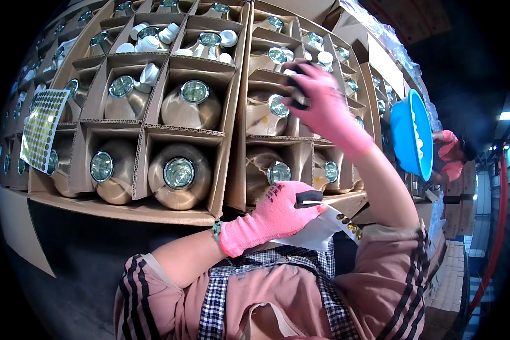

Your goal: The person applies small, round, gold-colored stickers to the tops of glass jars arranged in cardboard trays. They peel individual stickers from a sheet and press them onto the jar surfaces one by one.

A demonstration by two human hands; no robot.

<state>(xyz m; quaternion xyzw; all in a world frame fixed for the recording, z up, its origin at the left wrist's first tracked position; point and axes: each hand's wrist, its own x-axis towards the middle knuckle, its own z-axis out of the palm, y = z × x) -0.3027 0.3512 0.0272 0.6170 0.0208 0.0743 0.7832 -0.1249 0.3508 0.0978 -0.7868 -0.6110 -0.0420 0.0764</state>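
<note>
My left hand (277,215), in a pink glove with dark fingertips, is closed on a sticker sheet (311,235) near my chest. Round gold stickers (350,225) line the sheet's right end. Smeared by motion, my right hand (323,102) reaches over the right carton, in a matching glove. Its dark fingertips bend close to a bronze-coloured flask (263,122); whether they pinch anything is not visible. This flask has a glass mouth and a small yellowish spot on its side. Another flask (260,164) lies nearer my left hand.
Cardboard dividers (224,139) separate the flasks in both cartons. White caps (149,43) rest among the farther flasks. A second sheet of round gold stickers (42,127) lies over the left carton. At right, another person (450,156) is beside a blue basin (402,139) with white things in it.
</note>
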